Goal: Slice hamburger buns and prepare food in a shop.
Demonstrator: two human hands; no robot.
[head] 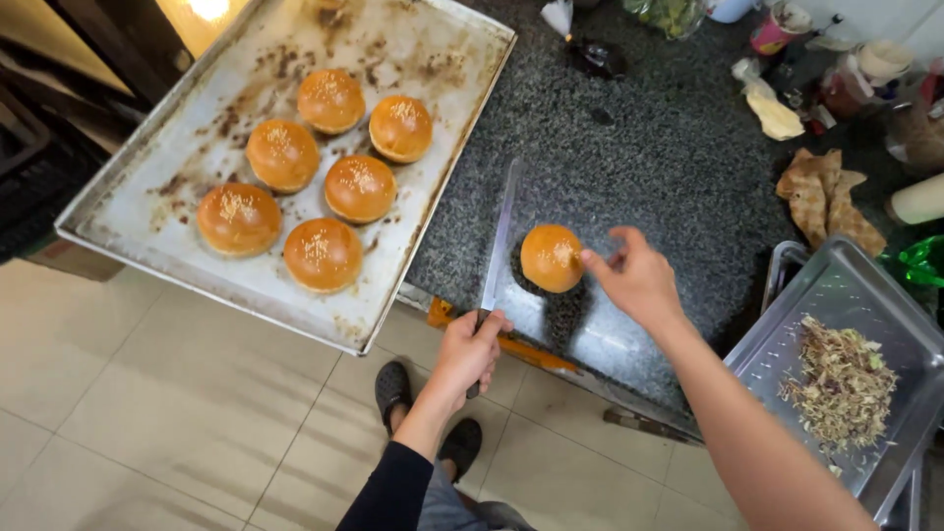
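My left hand [470, 352], in a black sleeve, grips the handle of a long knife [500, 236] whose blade lies flat on the dark granite counter [669, 167], pointing away from me. Just right of the blade sits a single golden sesame bun [549, 258] near the counter's front edge. My right hand [637, 280] hovers at the bun's right side with its fingers spread, and the fingertips touch the bun's edge. A large stained baking tray [197, 128] on the left carries several more sesame buns [360, 188].
The baking tray overhangs the counter above the tiled floor [177, 413]. A steel tray [865, 295] with shredded filling [841, 382] stands at the right. Fried pieces [824, 197], cups, bottles and bags crowd the far right of the counter. My shoes [393, 388] show below.
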